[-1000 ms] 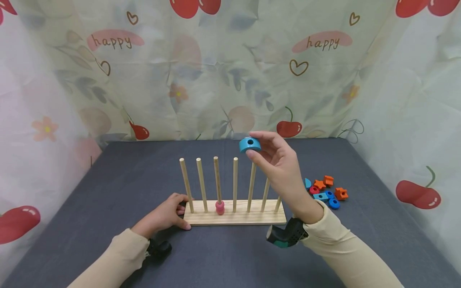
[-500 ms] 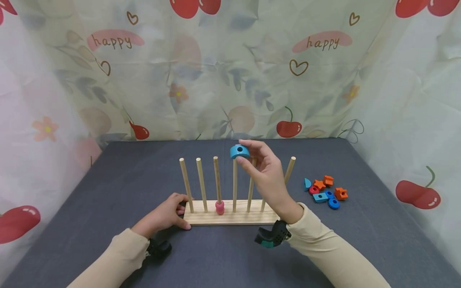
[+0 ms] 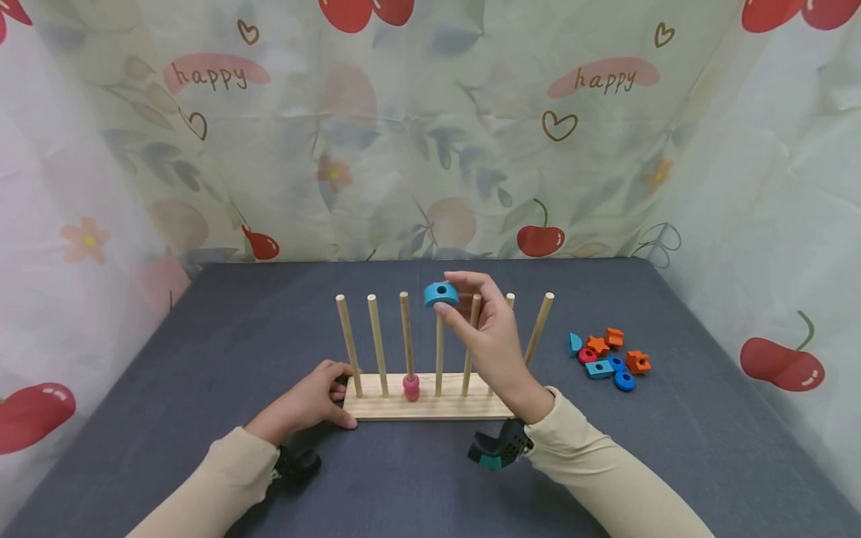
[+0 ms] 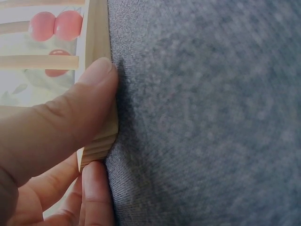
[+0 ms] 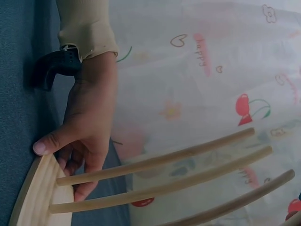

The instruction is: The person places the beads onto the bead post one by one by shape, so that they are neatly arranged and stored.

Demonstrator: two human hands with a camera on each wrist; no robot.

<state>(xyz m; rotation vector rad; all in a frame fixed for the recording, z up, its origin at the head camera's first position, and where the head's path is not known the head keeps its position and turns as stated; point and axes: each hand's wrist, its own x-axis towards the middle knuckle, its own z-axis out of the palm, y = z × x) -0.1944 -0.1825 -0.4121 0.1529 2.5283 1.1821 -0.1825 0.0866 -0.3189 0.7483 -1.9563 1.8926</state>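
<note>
A wooden peg board (image 3: 390, 407) with several upright pegs stands on the dark cloth. Two pink round beads (image 4: 55, 26) sit at the foot of its third peg from the left. My left hand (image 3: 306, 400) grips the board's left end; in the left wrist view the thumb (image 4: 96, 73) lies along the front edge, with fingers at the end. My right hand (image 3: 494, 336) pinches a blue half-round bead (image 3: 440, 294) between thumb and fingers, its hole facing me. The bead is at the top of the fourth peg (image 3: 439, 351), hiding the tip. Whether they touch, I cannot tell.
To the right lies a loose group of wooden beads: an orange star (image 3: 596, 345), a red ring (image 3: 587, 356), a light-blue block (image 3: 599, 369), a blue ring (image 3: 624, 381) and others. Neighbouring pegs (image 3: 406, 329) rise close to my right hand. A printed curtain (image 3: 417, 149) hangs behind.
My right hand has moved left and down with the blue half-round bead, from near the fifth peg to the top of the fourth. My left hand stays on the board.
</note>
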